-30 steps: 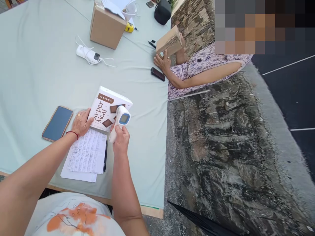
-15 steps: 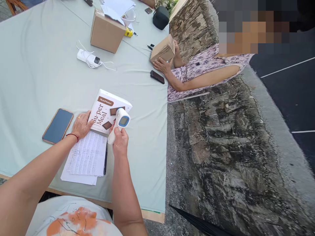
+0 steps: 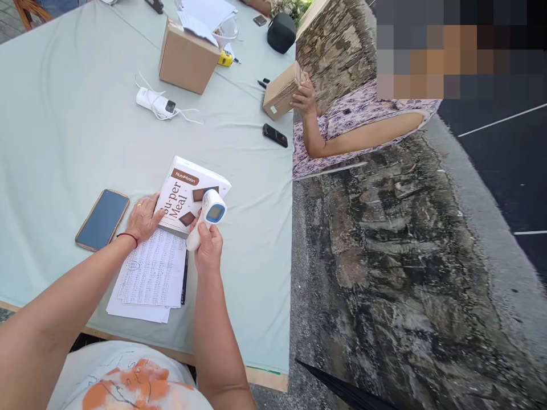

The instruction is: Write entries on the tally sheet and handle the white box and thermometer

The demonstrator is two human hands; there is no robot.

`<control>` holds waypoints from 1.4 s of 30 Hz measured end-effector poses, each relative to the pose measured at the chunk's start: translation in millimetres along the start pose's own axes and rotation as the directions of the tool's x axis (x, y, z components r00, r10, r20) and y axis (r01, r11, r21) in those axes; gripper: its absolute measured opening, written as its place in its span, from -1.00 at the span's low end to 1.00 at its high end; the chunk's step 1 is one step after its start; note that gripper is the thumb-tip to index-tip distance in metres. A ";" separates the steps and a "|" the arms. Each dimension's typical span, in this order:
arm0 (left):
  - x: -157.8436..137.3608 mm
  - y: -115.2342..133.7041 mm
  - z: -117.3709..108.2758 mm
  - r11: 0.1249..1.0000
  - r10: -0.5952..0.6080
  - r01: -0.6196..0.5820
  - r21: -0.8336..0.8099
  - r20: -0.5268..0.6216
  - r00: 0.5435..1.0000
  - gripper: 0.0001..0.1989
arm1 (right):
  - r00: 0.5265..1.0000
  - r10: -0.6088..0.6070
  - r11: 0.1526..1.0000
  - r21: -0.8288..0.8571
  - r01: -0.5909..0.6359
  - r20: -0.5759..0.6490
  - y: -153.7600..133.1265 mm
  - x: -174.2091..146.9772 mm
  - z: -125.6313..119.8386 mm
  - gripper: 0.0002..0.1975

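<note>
A white and brown NutriMotion meal box lies over the top of some printed sheets. Its left edge is gripped by my left hand, thumb on the front face and the other fingers along the side. Wrapped around the handle of a white infrared thermometer is my right hand; the blue-rimmed screen faces up toward me. The thermometer is held over the lower right corner of the box. A black pen lies along the right edge of the sheets.
A phone lies left of my left hand. Farther off are a white device with a cable, a cardboard box with papers on top, and a black device. Across the table, a person holds another cardboard box.
The other person's near hand has moved from the box's front to its right end, and the box has turned slightly. My hands keep their places; the view has shifted a little.
</note>
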State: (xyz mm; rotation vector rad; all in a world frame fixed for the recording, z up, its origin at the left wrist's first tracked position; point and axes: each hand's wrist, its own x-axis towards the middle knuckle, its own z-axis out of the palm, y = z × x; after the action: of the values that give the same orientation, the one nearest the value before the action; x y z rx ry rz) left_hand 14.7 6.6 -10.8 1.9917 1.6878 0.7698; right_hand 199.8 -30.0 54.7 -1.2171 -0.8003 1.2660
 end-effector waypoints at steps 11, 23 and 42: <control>1.4 1.6 -0.3 0.999 -0.026 0.026 0.026 -0.016 1.000 -0.02 | 0.998 0.067 0.997 -0.029 -0.067 -0.006 -14.2 -26.5 -12.5 -0.65; 3.9 2.0 -5.4 1.000 -0.005 0.005 0.017 -0.012 1.000 -0.15 | 0.984 0.116 0.965 -0.218 -0.144 -0.137 -22.0 -70.9 -56.3 -0.59; 5.8 10.4 -6.9 0.998 -0.044 0.040 0.052 0.080 0.996 -0.21 | 0.937 -0.115 0.430 -0.867 -0.251 -0.329 44.7 -40.3 -130.0 -0.42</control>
State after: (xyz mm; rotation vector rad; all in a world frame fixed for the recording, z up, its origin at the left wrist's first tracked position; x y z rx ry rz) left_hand 18.7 10.2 1.8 1.9867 1.7120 0.6290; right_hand 303.8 -103.3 -11.2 -2.3060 -1.2359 0.5475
